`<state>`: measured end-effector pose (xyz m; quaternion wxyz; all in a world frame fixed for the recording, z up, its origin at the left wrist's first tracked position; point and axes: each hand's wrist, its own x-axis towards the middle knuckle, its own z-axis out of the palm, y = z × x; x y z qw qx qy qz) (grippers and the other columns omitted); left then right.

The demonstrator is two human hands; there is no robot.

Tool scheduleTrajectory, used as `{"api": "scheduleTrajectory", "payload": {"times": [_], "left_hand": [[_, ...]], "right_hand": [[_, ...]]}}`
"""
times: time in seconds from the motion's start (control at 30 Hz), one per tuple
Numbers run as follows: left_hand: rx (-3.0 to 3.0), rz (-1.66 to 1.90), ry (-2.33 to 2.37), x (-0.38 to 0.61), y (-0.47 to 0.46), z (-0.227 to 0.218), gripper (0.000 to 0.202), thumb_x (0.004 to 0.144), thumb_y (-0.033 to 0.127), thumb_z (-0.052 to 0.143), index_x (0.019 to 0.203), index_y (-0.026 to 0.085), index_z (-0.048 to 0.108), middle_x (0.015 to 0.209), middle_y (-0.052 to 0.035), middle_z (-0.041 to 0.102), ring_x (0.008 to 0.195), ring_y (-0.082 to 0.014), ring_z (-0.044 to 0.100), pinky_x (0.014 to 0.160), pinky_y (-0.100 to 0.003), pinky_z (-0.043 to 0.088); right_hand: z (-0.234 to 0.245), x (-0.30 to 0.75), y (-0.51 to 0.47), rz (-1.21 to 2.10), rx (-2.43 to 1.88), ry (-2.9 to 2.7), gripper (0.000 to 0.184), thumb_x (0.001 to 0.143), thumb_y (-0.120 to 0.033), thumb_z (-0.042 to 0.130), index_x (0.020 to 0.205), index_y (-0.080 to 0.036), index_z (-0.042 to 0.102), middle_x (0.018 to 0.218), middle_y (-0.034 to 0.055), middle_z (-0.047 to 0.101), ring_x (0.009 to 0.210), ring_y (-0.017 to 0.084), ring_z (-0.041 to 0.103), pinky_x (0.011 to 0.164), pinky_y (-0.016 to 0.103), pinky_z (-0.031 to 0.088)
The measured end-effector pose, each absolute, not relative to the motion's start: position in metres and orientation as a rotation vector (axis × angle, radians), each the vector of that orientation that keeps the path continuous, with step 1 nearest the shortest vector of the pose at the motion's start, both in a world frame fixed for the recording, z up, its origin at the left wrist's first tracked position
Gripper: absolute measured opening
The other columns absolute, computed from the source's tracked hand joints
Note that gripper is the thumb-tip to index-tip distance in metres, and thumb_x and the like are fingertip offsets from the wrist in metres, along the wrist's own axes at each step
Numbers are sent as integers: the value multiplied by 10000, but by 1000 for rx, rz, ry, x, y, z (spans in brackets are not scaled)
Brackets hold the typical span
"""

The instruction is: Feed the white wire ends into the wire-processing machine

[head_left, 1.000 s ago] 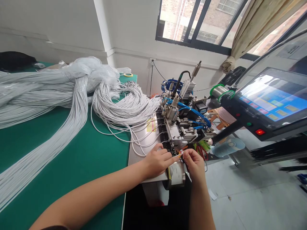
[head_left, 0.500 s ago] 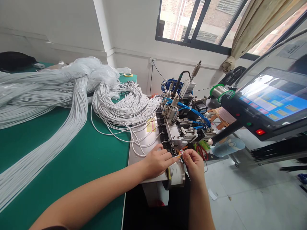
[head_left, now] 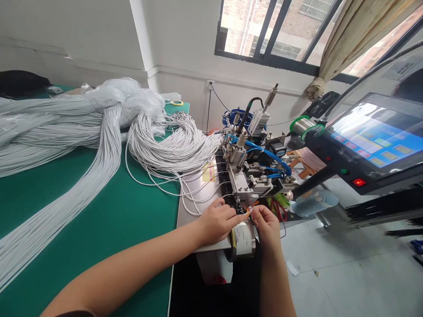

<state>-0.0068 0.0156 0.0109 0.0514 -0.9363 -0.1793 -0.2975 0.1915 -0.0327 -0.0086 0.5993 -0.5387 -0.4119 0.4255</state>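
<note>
At the near end of the wire-processing machine (head_left: 243,176), both my hands meet over a thin white cable end (head_left: 248,213). My left hand (head_left: 218,222) is closed on the cable, its index finger stretched along it toward the tip. My right hand (head_left: 266,222) pinches the tip between thumb and fingertips. Small orange and yellow bits show beside the fingers, too small to make out. Other white cables (head_left: 194,198) run from the bundle (head_left: 158,145) into the machine's dark holder strip (head_left: 226,182). A wide tape-like roll (head_left: 243,240) sits just below my hands.
Long bundles of white cable (head_left: 95,176) lie over the green table (head_left: 139,255). At right a lit control screen (head_left: 380,136) hangs on an arm, near a solder wire spool (head_left: 304,127). A clear blue bottle (head_left: 313,203) lies beyond my right hand.
My hands stay at the same spot, with only a very slight shift of the fingers at the cable end. The machine and the bundles look the same.
</note>
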Motion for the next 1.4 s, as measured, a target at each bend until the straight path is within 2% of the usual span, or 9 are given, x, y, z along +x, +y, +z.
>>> {"api": "scheduleTrajectory", "payload": {"times": [0.1, 0.37, 0.53, 0.67, 0.8, 0.97, 1.17, 1.4], "left_hand": [[-2811, -937, -586, -7, 15, 12, 331, 890, 154, 444, 1200, 203, 549, 778, 0, 609, 736, -150, 537, 829, -365, 335], [-2753, -940, -501, -9, 13, 16, 389, 947, 117, 375, 1320, 172, 476, 758, 2, 602, 753, -134, 534, 847, -337, 349], [-2687, -914, -622, -7, 13, 11, 296, 954, 174, 437, 1223, 193, 560, 778, -10, 608, 807, -153, 539, 858, -360, 332], [-2627, -900, -639, -4, 15, 8, 246, 929, 168, 482, 1146, 183, 598, 783, -11, 613, 821, -165, 535, 863, -374, 303], [-2613, -910, -691, -4, 16, 8, 238, 907, 158, 485, 1105, 192, 613, 796, -12, 626, 800, -170, 526, 829, -372, 296], [-2641, -891, -681, -4, 15, 8, 301, 916, 158, 472, 1196, 203, 573, 801, -11, 626, 802, -162, 531, 832, -369, 293], [-2660, -932, -582, -6, 12, 11, 343, 927, 130, 439, 1257, 160, 528, 777, -2, 612, 790, -149, 532, 845, -365, 298], [-2632, -859, -736, -4, 14, 7, 314, 865, 169, 520, 1166, 219, 593, 837, -19, 620, 819, -174, 531, 859, -397, 261]], "right_hand": [[-9, 192, -33, 967, -1280, -966, 307, 781, -458, 711, 729, -184, 584, 558, -54, 456, 481, 92, 351, 458, 211, 286], [-6, 192, -31, 955, -1224, -957, 342, 775, -505, 700, 694, -197, 575, 587, -21, 513, 493, 111, 396, 462, 218, 325], [3, 200, -31, 780, -1418, -1206, 299, 804, -475, 675, 718, -192, 628, 634, 12, 593, 583, 160, 514, 563, 261, 411], [10, 208, -28, 605, -1612, -1497, 300, 830, -468, 643, 722, -189, 666, 626, 17, 631, 577, 170, 531, 572, 271, 397], [11, 207, -26, 643, -1593, -1545, 301, 872, -463, 588, 765, -189, 654, 668, 27, 651, 606, 182, 560, 590, 275, 413], [5, 203, -27, 747, -1468, -1345, 264, 857, -447, 623, 788, -193, 641, 692, 24, 632, 640, 176, 555, 612, 268, 427], [-3, 194, -26, 883, -1296, -1097, 294, 831, -490, 639, 762, -206, 606, 668, -3, 573, 552, 137, 491, 506, 239, 395], [3, 200, -22, 727, -1454, -1452, 279, 883, -448, 578, 772, -193, 608, 669, 8, 588, 619, 167, 519, 588, 259, 406]]}}
